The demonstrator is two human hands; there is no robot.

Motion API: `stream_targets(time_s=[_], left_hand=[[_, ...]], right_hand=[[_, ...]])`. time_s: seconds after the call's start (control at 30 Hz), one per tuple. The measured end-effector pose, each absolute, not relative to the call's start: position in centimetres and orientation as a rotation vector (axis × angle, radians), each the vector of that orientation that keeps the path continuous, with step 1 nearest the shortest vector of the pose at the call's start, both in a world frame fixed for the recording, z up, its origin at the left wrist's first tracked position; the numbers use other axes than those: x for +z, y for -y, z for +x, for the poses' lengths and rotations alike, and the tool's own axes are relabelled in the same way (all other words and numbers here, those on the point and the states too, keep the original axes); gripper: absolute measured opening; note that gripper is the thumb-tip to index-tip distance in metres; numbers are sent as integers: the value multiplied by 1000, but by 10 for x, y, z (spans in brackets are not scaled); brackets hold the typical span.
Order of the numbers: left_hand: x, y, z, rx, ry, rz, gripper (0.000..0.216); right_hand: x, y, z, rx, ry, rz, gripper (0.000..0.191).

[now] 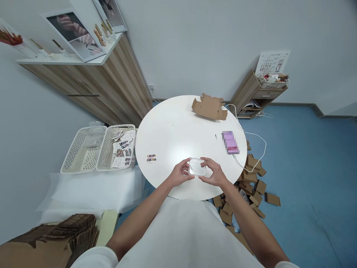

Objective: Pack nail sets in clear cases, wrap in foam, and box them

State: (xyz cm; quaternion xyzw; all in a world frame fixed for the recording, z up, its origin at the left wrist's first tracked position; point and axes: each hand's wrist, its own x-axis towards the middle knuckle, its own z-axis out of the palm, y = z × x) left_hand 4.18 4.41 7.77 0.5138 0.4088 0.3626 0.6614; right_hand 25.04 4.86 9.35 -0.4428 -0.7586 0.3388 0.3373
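Note:
Between my two hands, over the near side of the white round table (164, 126), is a small clear plastic box (196, 167). My left hand (180, 173) grips its left edge with fingers above and thumb below. On the opposite edge, my right hand (213, 172) holds it the same way. What the box contains, if anything, I cannot make out. To the left on the tabletop lies a small card of press-on nails (151, 158). An unfolded brown cardboard box (210, 107) lies at the table's far side.
A phone with a pixelated screen (230, 142) and a white cable (263, 143) are at the right. Two white baskets (99, 169) stand left, one with nail cards. Folded cardboard (55, 242) is stacked lower left; small brown boxes (252, 186) litter the blue floor.

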Motion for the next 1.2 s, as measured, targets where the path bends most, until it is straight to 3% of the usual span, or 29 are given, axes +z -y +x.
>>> stream_targets(time_s=[0.53,1.2], left_hand=[[81,-49,46,848,-829,958,83],[83,-53,40,854,-891,969,81]], right_hand=[[91,-48,243,787,1942,-1154,39],[89,-49,236,1056,1753,-1189,40]])
